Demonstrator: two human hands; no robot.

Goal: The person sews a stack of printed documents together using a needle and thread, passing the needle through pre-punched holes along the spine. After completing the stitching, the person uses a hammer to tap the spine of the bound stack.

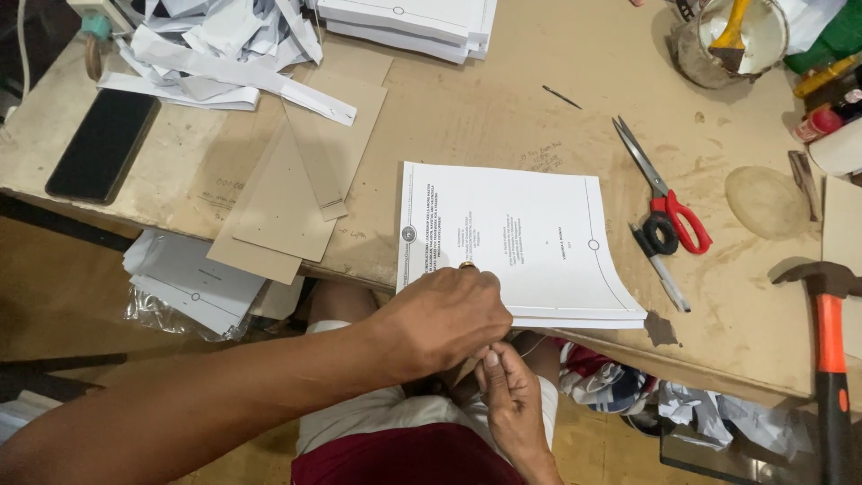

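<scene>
Hands at the near edge of a printed paper stack

The right hand [516, 391] pinches a thin thread just below the left hand [444, 319], which is curled closed on the stack of printed sheets [530, 242]; beyond-right lie red-handled scissors [664, 193].

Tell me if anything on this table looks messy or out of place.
Yes: a heap of paper strips sprawls across the far left corner, cardboard sheets lie askew, and the paper stack under the left hand juts over the table edge.

We see a white paper stack [521, 242] with black print, red-handled scissors [664, 193], an orange-handled hammer [831, 341], a black phone [103, 144] and brown cardboard strips [296, 180].
</scene>
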